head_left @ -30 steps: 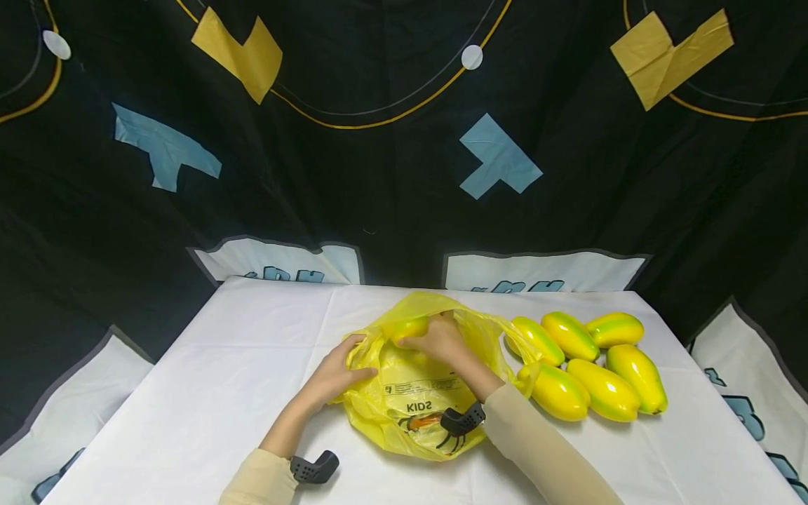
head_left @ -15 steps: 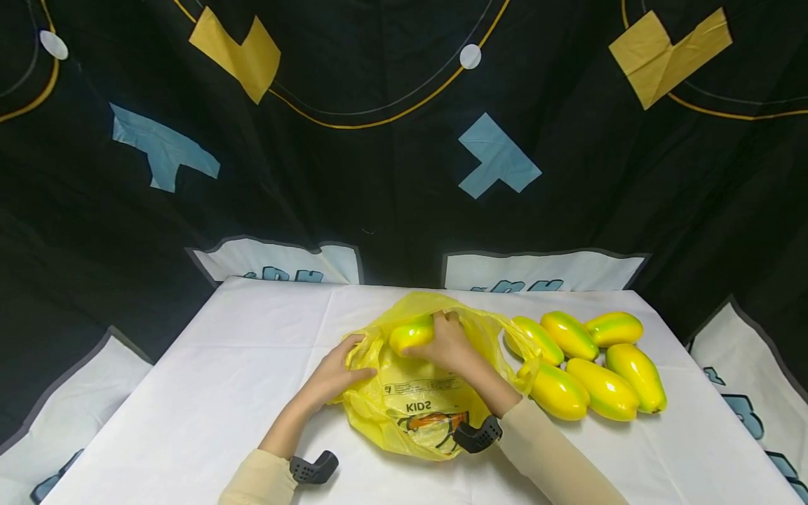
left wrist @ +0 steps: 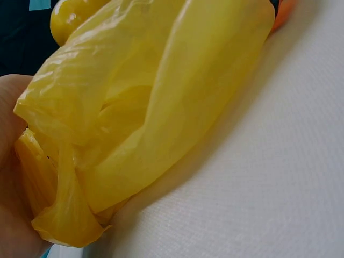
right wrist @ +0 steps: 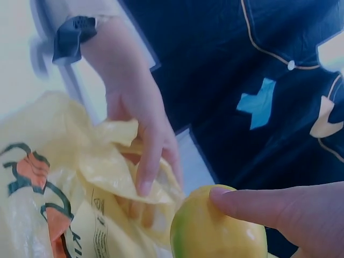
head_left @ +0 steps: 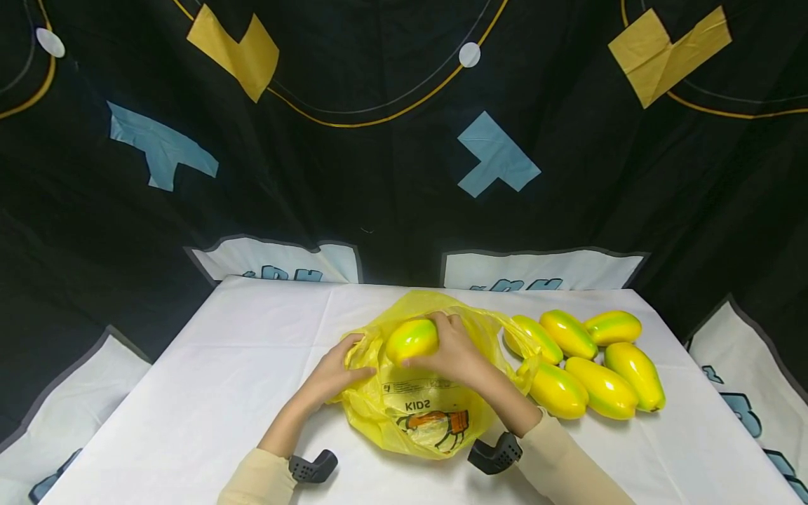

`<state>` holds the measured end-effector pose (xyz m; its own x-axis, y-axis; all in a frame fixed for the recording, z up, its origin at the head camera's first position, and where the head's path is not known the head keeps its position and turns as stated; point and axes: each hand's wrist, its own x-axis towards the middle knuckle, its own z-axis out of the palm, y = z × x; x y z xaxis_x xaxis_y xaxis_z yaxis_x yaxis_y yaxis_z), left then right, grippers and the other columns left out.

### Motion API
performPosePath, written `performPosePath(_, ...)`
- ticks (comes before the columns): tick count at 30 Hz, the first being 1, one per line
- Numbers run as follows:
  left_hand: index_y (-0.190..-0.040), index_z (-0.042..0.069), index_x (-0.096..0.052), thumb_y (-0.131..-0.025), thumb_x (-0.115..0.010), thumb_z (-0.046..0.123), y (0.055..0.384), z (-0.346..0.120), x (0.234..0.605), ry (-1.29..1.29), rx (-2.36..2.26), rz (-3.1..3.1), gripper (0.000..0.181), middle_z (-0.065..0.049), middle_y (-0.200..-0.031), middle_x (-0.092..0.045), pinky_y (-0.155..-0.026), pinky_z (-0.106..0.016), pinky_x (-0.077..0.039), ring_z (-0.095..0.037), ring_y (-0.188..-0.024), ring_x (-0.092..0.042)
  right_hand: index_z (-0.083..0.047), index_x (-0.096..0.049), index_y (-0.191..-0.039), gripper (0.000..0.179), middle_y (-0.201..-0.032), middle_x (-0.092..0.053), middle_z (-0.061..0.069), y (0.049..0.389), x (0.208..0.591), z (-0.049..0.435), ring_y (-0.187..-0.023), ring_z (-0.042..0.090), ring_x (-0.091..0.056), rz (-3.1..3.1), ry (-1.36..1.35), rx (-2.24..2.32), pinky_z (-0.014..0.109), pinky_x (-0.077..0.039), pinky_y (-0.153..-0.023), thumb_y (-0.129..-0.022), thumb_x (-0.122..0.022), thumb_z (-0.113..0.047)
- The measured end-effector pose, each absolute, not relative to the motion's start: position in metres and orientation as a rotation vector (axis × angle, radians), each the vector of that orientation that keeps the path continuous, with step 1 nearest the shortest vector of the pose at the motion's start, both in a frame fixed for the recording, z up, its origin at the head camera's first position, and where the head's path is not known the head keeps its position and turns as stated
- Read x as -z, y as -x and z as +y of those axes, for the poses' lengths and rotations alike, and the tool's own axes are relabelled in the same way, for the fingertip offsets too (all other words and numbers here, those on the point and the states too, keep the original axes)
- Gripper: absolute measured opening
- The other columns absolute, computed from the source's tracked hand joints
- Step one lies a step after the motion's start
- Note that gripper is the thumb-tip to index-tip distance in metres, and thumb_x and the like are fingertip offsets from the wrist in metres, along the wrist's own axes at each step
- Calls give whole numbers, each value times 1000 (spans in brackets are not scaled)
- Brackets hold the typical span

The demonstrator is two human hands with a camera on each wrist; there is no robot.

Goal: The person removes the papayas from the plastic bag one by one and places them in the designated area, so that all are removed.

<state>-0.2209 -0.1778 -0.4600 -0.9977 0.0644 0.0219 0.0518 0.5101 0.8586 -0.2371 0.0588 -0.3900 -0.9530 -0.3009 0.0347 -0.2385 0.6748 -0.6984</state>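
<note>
A yellow plastic bag with printing on its side lies with its mouth open at the middle of the table. My left hand grips the left side of the bag's mouth, and in the right wrist view its thumb lies over the rim. My right hand holds a glossy yellow-green mango at the bag's mouth. Seen from the right wrist, the thumb presses on top of the mango; the other fingers are mostly hidden. From the left wrist, bunched bag plastic fills much of the view.
Several similar mangoes lie in two rough rows to the right of the bag, the nearest ones partly behind its edge. A white cloth covers the table. Behind it hangs a dark curtain with printed shapes.
My right hand has drawn the mango up and toward me at the bag's mouth, so more of it shows. The right forearm has shifted right and back. My left hand stays in place.
</note>
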Motion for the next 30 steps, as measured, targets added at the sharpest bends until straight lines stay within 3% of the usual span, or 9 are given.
performPosePath(12,-135,15,-51,-79,-75,18,221,-179,460,-122,-1551,2722,60,-10,-136,-52,-102,-53,-37,-32,-121,-49,-19,-43,-142,91,-141,-37,15,211,375,75,-119,34,-47,2756,492,1216,55,-45,-94,-66,-87,-42)
performPosePath(30,-135,13,-50,-80,-74,18,220,-178,460,-99,-1514,2731,60,-13,-141,-48,-103,-56,-34,-37,-125,-46,-26,-42,-142,93,-134,-43,1,171,343,112,-117,25,-46,2802,485,1180,50,-48,-90,-64,-84,-56)
